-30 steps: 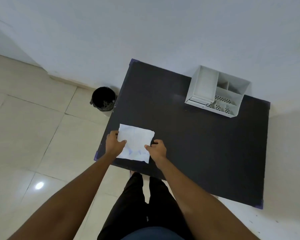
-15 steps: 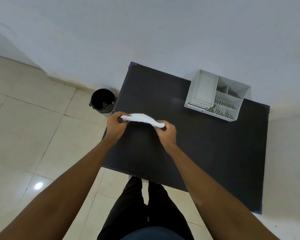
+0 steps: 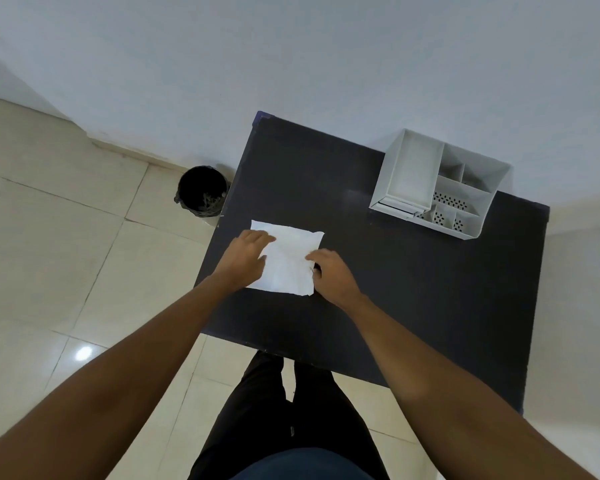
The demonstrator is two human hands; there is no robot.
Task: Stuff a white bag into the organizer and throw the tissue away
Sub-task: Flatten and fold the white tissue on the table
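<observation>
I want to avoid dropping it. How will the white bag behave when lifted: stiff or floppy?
The bag lies flat and faintly creased on the table, so it is probably thin, light and floppy. It likely sags when lifted. The left hand and right hand rest on its edges.

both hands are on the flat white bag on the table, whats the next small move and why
Probably fold or bunch the white bag: it lies spread flat under the left hand and right hand, wider than any compartment of the organizer.

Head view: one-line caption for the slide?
Both hands, left and right, press a flat white bag on the dark table; organizer at rear, bin on floor.
</observation>
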